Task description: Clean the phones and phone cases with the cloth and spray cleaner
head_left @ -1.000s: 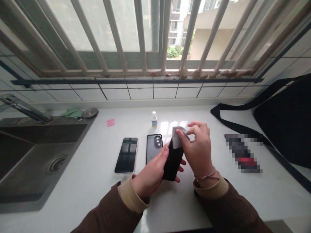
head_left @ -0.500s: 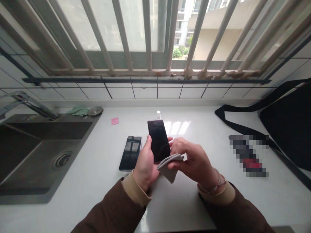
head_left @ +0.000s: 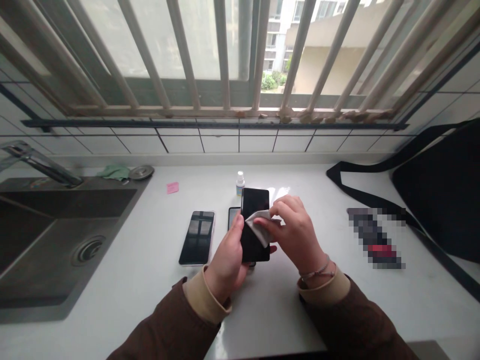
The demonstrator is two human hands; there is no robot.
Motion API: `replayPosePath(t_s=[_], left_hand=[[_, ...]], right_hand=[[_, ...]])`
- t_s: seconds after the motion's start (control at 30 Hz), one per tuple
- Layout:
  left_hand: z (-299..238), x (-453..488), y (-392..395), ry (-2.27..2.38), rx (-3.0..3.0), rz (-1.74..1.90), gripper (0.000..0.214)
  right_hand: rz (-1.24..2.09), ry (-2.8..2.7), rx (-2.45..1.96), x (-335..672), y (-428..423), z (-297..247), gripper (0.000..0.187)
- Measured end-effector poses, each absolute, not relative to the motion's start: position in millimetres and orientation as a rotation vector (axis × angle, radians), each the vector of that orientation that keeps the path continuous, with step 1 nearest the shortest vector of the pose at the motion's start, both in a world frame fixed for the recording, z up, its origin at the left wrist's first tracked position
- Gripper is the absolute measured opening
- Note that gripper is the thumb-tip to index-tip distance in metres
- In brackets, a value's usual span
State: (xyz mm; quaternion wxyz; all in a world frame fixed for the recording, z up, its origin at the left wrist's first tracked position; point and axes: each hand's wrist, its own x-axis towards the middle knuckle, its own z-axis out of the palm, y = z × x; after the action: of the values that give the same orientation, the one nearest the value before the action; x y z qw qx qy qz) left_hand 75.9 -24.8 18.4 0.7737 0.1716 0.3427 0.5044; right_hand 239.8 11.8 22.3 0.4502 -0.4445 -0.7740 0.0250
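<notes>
My left hand [head_left: 227, 260] grips a black phone [head_left: 255, 205] from its left side, holding it upright above the white counter [head_left: 150, 285]. My right hand [head_left: 296, 235] pinches a small grey cloth [head_left: 258, 229] and presses it against the middle of the phone's dark screen. A second phone [head_left: 197, 237] lies flat on the counter to the left. Behind the held phone, part of a dark phone case [head_left: 233, 216] shows on the counter. A small white bottle [head_left: 240, 183] stands just beyond it.
A steel sink [head_left: 56, 235] with a tap [head_left: 37, 162] fills the left side. A pink note [head_left: 172, 187], a green cloth [head_left: 114, 172] and a metal drain plug [head_left: 141, 172] lie near it. A black bag with a strap [head_left: 442, 195] sits at the right, beside a blurred object [head_left: 377, 237].
The phone has been turned more upright and shifted slightly right. My right hand has moved the cloth from the phone's lower end up onto the middle of the screen.
</notes>
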Motion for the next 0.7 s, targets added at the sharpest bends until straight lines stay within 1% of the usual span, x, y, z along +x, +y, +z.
replayPosePath(t_s=[0.13, 0.33, 0.43, 0.53, 0.63, 0.7], left_hand=[[17.1, 75.3, -29.0, 0.739, 0.52, 1.009, 0.059], [18.2, 75.4, -33.3, 0.674, 0.599, 0.896, 0.061], [19.5, 75.4, -31.9, 0.634, 0.543, 0.829, 0.063], [21.1, 74.4, -27.5, 0.635, 0.419, 0.825, 0.064], [21.7, 71.6, -20.2, 0.678, 0.294, 0.954, 0.059], [21.1, 68.6, -14.9, 0.719, 0.23, 1.074, 0.058]], right_hand=[[0.062, -1.782, -1.162, 242.6, 13.7, 23.6, 0.03], [0.1, -1.512, -1.302, 250.7, 18.6, 18.4, 0.035], [0.331, -1.315, -1.379, 254.6, 23.3, 13.6, 0.042], [0.619, -1.108, -1.279, 255.4, 27.1, 11.3, 0.048], [0.8, -1.067, -1.062, 252.9, 24.0, 12.8, 0.045], [0.92, -1.175, -0.924, 250.2, 17.7, 15.1, 0.045]])
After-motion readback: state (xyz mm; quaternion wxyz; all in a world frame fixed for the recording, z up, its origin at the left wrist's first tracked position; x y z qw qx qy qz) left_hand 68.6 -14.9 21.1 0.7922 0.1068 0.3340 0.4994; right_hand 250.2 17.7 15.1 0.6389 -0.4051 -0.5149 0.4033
